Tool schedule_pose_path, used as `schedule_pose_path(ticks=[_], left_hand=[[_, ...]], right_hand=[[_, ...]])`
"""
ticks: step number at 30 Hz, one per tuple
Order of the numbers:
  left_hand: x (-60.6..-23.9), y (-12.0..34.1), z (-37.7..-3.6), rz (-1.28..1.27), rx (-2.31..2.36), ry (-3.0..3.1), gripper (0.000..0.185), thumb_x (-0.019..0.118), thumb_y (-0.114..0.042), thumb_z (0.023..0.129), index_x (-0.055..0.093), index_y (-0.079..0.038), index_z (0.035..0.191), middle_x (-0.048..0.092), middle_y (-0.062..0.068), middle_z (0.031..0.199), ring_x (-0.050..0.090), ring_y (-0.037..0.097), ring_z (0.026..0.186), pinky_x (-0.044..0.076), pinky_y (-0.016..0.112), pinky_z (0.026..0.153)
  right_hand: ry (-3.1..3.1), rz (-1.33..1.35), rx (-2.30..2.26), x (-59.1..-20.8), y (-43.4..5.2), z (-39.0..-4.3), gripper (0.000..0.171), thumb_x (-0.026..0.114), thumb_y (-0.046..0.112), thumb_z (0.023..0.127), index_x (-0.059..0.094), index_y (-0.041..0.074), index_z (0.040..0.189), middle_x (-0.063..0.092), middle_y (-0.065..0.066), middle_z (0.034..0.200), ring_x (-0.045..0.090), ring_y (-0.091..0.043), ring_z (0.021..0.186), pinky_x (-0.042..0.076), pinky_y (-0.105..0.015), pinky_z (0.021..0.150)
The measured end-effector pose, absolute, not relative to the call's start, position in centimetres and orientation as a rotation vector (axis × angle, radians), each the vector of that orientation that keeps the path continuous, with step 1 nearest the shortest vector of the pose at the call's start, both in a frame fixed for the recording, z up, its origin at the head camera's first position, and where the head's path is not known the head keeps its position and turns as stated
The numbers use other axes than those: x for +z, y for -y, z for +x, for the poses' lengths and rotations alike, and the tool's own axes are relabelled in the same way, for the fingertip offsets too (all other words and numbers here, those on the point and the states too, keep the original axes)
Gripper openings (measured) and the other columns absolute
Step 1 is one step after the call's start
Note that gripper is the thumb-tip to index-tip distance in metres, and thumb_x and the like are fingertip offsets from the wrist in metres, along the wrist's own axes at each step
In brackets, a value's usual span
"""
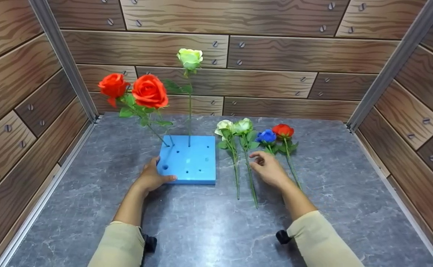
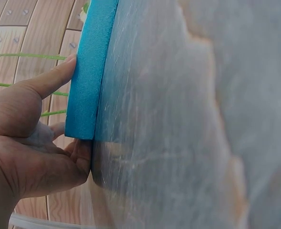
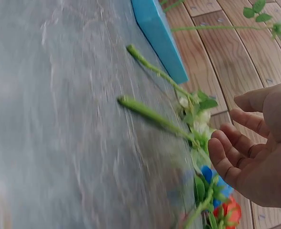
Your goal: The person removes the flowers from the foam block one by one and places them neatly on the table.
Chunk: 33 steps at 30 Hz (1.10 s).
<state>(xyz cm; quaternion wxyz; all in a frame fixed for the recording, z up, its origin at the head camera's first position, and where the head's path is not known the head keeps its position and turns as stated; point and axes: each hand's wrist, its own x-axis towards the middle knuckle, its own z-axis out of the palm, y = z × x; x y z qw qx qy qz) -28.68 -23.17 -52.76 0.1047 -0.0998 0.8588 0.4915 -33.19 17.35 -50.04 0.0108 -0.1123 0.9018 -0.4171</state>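
The blue foam block (image 1: 189,159) lay flat on the grey marbled desk (image 1: 90,193), left of centre. Three stems stood in holes along its far edge: two red roses (image 1: 149,91) leaning left and one pale green rose (image 1: 190,58) upright.

The left hand (image 1: 152,177) held the block at its near left corner. Its grip was closed on the foam: the thumb (image 2: 52,78) lay along the top face and the fingers sat against the side, as the left wrist view showed.

The right hand (image 1: 269,170) hovered just above the desk to the right of the block, over the loose flowers. Its grip was spread, with the fingers (image 3: 228,164) relaxed and slightly bent, and it held nothing.

Four loose flowers lay side by side on the desk, heads pointing away from the person: a white rose (image 1: 224,126), a pale green one (image 1: 243,125), a blue rose (image 1: 266,136) and a small red rose (image 1: 283,130). The blue rose's stem ran under the right hand.
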Motion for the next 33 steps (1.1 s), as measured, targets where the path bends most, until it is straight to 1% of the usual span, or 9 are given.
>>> schedule_pose_path(ticks=[4,9,11,15,17,20,22,26,33], left_hand=[[-52.9,23.2,-28.7,-0.286,1.452,-2.536,0.113,0.089,-0.031,0.092,0.015,-0.007,0.174,0.015,0.033,0.176,0.02,0.055,0.163,0.029,0.067,0.13],[-53.0,23.3,-28.7,-0.276,1.47,-2.529,0.113,0.089,-0.031,0.092,0.016,-0.007,0.173,0.014,0.031,0.177,0.019,0.054,0.164,0.028,0.066,0.131],[-53.1,23.3,-28.7,-0.276,1.478,-2.525,0.112,0.089,-0.03,0.091,0.016,-0.008,0.173,0.014,0.03,0.177,0.018,0.053,0.164,0.028,0.066,0.131],[-53.0,23.3,-28.7,-0.279,1.483,-2.531,0.112,0.09,-0.029,0.091,0.017,-0.007,0.173,0.014,0.03,0.177,0.018,0.053,0.165,0.027,0.066,0.131],[-52.9,23.3,-28.7,-0.281,1.479,-2.536,0.113,0.09,-0.029,0.091,0.017,-0.007,0.173,0.015,0.031,0.177,0.018,0.053,0.164,0.027,0.066,0.131],[-52.9,23.1,-28.7,-0.288,1.474,-2.537,0.114,0.091,-0.03,0.09,0.017,-0.006,0.173,0.015,0.031,0.177,0.019,0.053,0.164,0.028,0.067,0.131],[-52.9,23.1,-28.7,-0.298,1.474,-2.532,0.114,0.091,-0.03,0.09,0.017,-0.007,0.173,0.015,0.031,0.177,0.019,0.054,0.164,0.028,0.066,0.131],[-52.9,23.2,-28.6,-0.311,1.482,-2.528,0.114,0.091,-0.029,0.09,0.017,-0.007,0.173,0.014,0.031,0.177,0.018,0.054,0.164,0.028,0.066,0.131],[-52.8,23.4,-28.6,-0.31,1.482,-2.542,0.113,0.091,-0.029,0.09,0.018,-0.008,0.173,0.018,0.031,0.176,0.02,0.053,0.164,0.03,0.066,0.13]], right_hand=[[-2.808,-0.402,-1.338,-50.1,-15.4,-33.3,0.028,0.07,0.011,0.104,0.071,0.003,0.13,0.071,-0.016,0.11,0.07,-0.031,0.104,0.053,-0.036,0.087],[-2.741,-0.445,-1.401,-50.4,-13.1,-33.4,0.028,0.069,0.01,0.104,0.07,0.001,0.131,0.069,-0.015,0.111,0.068,-0.028,0.101,0.052,-0.033,0.082],[-2.715,-0.451,-1.431,-50.6,-12.2,-33.4,0.028,0.068,0.008,0.105,0.069,0.001,0.132,0.068,-0.016,0.113,0.068,-0.028,0.102,0.053,-0.034,0.083],[-2.691,-0.475,-1.488,-50.9,-10.6,-33.5,0.029,0.068,0.006,0.104,0.07,0.0,0.133,0.071,-0.02,0.12,0.07,-0.033,0.109,0.058,-0.044,0.093],[-2.672,-0.497,-1.529,-51.0,-9.9,-33.7,0.031,0.067,0.004,0.104,0.069,-0.002,0.135,0.073,-0.024,0.124,0.071,-0.036,0.114,0.058,-0.05,0.1],[-2.652,-0.515,-1.578,-51.1,-8.8,-34.0,0.034,0.067,0.002,0.103,0.068,-0.005,0.137,0.073,-0.028,0.129,0.071,-0.04,0.119,0.057,-0.054,0.106],[-2.64,-0.5,-1.601,-51.1,-8.0,-34.2,0.036,0.069,0.003,0.103,0.068,-0.003,0.138,0.073,-0.027,0.13,0.07,-0.041,0.12,0.057,-0.053,0.106],[-2.579,-0.455,-1.659,-50.9,-6.5,-34.5,0.038,0.07,0.006,0.104,0.067,0.001,0.141,0.07,-0.024,0.135,0.069,-0.038,0.122,0.06,-0.049,0.102],[-2.486,-0.401,-1.795,-51.0,-4.0,-35.6,0.036,0.067,0.006,0.104,0.067,0.0,0.14,0.068,-0.025,0.137,0.07,-0.032,0.115,0.061,-0.032,0.087]])
